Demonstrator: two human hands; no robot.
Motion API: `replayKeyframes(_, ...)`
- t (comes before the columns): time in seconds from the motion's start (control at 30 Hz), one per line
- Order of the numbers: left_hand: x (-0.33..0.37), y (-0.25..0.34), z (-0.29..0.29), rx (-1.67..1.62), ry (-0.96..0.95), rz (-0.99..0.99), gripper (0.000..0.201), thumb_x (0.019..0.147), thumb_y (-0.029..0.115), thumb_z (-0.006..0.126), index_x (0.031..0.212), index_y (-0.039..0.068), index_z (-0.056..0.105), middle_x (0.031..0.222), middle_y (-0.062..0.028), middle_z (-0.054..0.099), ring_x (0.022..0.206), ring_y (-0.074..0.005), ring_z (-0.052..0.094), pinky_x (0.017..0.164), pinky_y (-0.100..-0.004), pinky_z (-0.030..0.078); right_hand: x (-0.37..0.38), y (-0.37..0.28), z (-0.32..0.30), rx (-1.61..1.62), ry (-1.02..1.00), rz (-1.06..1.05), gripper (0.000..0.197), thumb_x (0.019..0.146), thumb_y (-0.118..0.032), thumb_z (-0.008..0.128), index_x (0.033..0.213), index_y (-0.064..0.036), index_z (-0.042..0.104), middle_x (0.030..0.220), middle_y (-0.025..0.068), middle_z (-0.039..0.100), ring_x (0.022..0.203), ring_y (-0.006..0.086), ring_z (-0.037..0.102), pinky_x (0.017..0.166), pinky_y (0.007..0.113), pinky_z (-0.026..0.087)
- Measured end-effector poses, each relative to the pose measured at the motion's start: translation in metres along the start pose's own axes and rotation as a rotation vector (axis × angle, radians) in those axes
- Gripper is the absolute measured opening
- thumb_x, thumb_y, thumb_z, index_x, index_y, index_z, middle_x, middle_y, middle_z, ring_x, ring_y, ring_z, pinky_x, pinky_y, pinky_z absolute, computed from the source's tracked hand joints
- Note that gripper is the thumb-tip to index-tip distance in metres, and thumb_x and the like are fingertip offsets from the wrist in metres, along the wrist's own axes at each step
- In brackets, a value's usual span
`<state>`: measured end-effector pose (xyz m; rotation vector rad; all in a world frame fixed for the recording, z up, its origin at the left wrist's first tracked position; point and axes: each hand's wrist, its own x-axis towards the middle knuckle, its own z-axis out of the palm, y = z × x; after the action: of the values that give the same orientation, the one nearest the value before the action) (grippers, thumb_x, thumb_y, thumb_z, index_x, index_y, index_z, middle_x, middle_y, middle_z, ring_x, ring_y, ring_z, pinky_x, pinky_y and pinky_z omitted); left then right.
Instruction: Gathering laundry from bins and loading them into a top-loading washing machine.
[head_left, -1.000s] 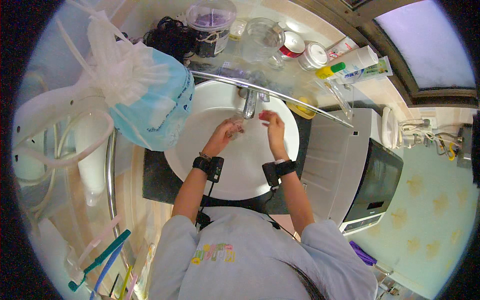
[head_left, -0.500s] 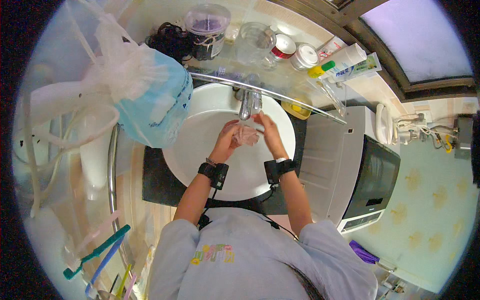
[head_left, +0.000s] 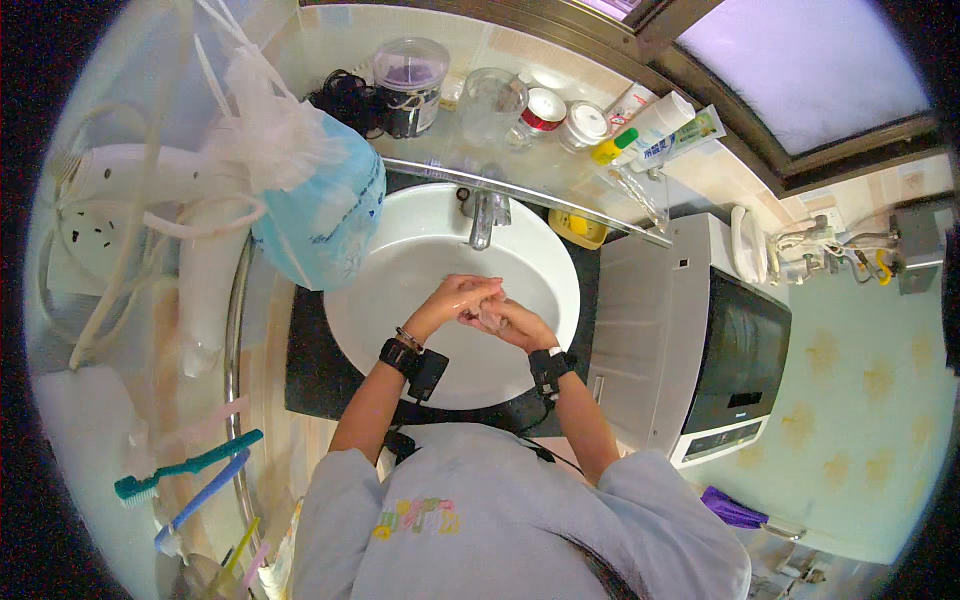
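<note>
You stand at a white washbasin (head_left: 400,270) in a dark tabletop (head_left: 310,370), tap (head_left: 483,215) behind. Your left hand (head_left: 462,297) and right hand (head_left: 510,320) are pressed together over the bowl; jars crowd the glass shelf (head_left: 520,180).

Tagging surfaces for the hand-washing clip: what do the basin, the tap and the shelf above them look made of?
Round white basin: likely glazed ceramic, smooth and glossy. Short silver tap: looks like chromed metal, with bright reflections. Clear shelf: apparently glass or clear plastic with a metal front rail; the counter shows through it. Both hands are clasped together over the basin.
</note>
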<state>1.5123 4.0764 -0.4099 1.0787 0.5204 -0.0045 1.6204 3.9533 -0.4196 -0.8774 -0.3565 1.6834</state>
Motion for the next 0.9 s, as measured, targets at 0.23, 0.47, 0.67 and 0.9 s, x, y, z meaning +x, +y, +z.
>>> replayKeyframes(0.23, -0.024, 0.017, 0.016, 0.187, -0.054, 0.173, 0.026, 0.076, 0.034, 0.066, 0.073, 0.01, 0.055, 0.059, 0.0013, 0.051, 0.051, -0.0047, 0.045, 0.042, -0.0199, 0.033, -0.023, -0.014, 0.039, -0.267, 0.027, 0.093, 0.037, 0.078, -0.027, 0.064, 0.104, -0.003, 0.053, 0.092, 0.0029, 0.056, 0.077, 0.0097, 0.051, 0.068, 0.021, 0.042)
replayKeyframes(0.47, -0.022, -0.016, 0.027, 0.249, 0.236, 0.243, 0.029, 0.069, 0.02, 0.07, 0.057, 0.008, 0.047, 0.054, 0.0015, 0.047, 0.052, -0.0057, 0.041, 0.044, -0.0219, 0.033, -0.018, 0.015, 0.022, -0.426, 0.178, 0.207, 0.02, 0.073, -0.022, 0.067, 0.084, -0.0077, 0.06, 0.07, -0.0021, 0.052, 0.057, 0.0052, 0.045, 0.048, 0.018, 0.034)
replayKeyframes(0.67, -0.018, -0.058, 0.011, 0.1, 0.414, 0.175, 0.018, 0.064, 0.011, 0.065, 0.055, 0.005, 0.05, 0.049, 0.0006, 0.046, 0.046, -0.0083, 0.042, 0.041, -0.0281, 0.034, -0.002, 0.028, 0.054, -0.77, 0.151, 0.202, 0.029, 0.067, -0.024, 0.066, 0.06, -0.0142, 0.04, 0.049, -0.0058, 0.035, 0.04, 0.0043, 0.032, 0.036, 0.02, 0.023)
replayKeyframes(0.9, -0.005, -0.113, -0.003, 0.423, 0.796, 0.129, 0.015, 0.059, 0.002, 0.056, 0.048, 0.002, 0.045, 0.046, -0.0042, 0.047, 0.04, -0.0128, 0.042, 0.037, -0.03, 0.031, 0.009, 0.066, 0.055, -1.255, 0.341, 0.375, 0.039, 0.068, -0.038, 0.067, 0.077, -0.0025, 0.054, 0.064, 0.007, 0.058, 0.051, 0.0122, 0.053, 0.042, 0.025, 0.04)
